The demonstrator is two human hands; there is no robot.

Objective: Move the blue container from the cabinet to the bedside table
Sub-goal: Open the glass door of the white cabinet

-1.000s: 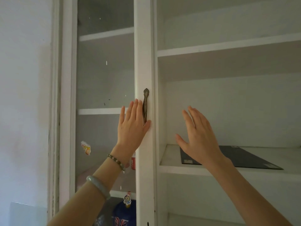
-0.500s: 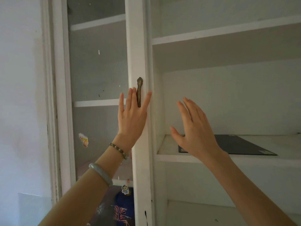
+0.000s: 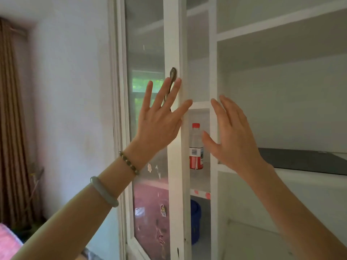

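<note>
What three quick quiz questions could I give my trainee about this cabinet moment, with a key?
1. True or false: the left hand grips the blue container.
2. Which item stands on the shelf above the blue container? A) a bottle with a red cap B) a mug C) a stack of plates
3. Fill in: the left hand's fingers lie over the door's metal ____.

Key:
1. False. Both the left hand and the right hand are open and hold nothing; the container sits low behind the glass door.
2. A, the bottle.
3. Handle.
</note>
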